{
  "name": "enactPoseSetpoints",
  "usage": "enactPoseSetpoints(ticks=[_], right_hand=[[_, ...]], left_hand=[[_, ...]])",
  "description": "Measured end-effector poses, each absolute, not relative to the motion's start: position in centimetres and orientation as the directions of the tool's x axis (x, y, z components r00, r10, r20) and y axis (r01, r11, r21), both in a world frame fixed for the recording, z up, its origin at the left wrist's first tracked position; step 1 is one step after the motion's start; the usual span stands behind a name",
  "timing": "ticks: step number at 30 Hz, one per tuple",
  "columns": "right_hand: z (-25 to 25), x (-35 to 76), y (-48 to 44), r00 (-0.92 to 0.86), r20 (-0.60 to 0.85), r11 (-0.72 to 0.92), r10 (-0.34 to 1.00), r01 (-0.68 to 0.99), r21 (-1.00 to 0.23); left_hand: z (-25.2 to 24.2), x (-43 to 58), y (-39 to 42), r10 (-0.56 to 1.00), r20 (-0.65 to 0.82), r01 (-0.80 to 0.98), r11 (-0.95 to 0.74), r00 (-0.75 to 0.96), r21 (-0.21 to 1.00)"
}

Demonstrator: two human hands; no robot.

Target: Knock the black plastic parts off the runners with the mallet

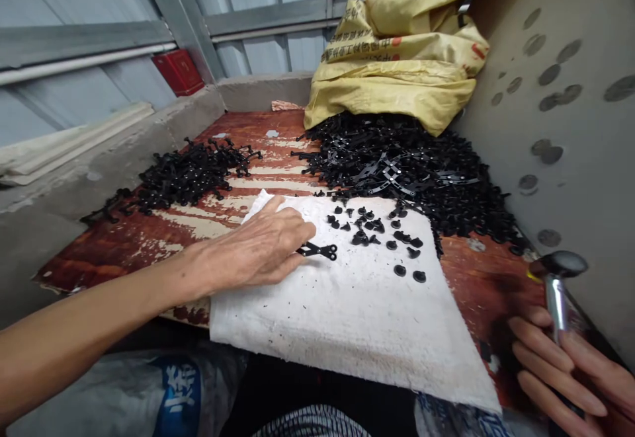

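Observation:
My left hand (270, 245) reaches over a white cloth (347, 318) with its fingers closed round a small black jointed linkage (322, 250), whose forked end sticks out past the fingertips. To the right of it, several small black round-headed studs (370, 225) lie scattered on the cloth. At the lower right, my right hand (560, 364) grips a hammer (558, 301) upright by its handle. The hammer has a dark rounded head and a shiny metal neck, and it is raised off the cloth's right side.
A big heap of black linkages (397, 166) spills from a yellow woven sack (391, 90) at the back. Another pile of black linkages (193, 172) sits at the left on the worn red board (124, 252). A pale spotted panel (560, 113) stands along the right side.

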State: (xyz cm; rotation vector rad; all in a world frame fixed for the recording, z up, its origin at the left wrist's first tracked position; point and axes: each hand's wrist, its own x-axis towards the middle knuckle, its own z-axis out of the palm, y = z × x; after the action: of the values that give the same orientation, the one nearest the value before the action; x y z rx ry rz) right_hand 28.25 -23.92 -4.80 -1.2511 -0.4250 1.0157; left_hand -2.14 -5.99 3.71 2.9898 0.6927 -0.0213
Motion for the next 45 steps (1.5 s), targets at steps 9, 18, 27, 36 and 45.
enactPoseSetpoints(ticks=[9,18,27,36,45], right_hand=[[-4.3,22.3,-25.1,0.472,-0.226,-0.069,0.852,-0.326,-0.943],[-3.3,21.5,-22.9,0.389,-0.102,-0.083,0.916,-0.064,-0.994],[-3.6,21.1,-22.1,0.292,-0.088,-0.092,0.952,0.002,-0.996],[-3.0,22.1,-21.2,0.225,-0.155,-0.148,0.962,-0.048,-0.988],[-3.3,22.7,-21.8,0.371,-0.190,-0.109,0.909,-0.230,-0.967]], left_hand=[[1.6,3.8,-10.6,0.504,-0.326,0.498,-0.254,0.800,0.829],[0.5,5.6,-12.6,0.421,-0.408,0.481,-0.078,0.810,0.873],[-0.1,5.6,-12.0,0.324,-0.435,0.425,0.105,0.840,0.899],[-0.8,6.8,-11.8,0.314,-0.474,0.423,0.218,0.823,0.879],[0.2,7.4,-10.2,0.507,-0.482,0.376,0.302,0.714,0.876]])
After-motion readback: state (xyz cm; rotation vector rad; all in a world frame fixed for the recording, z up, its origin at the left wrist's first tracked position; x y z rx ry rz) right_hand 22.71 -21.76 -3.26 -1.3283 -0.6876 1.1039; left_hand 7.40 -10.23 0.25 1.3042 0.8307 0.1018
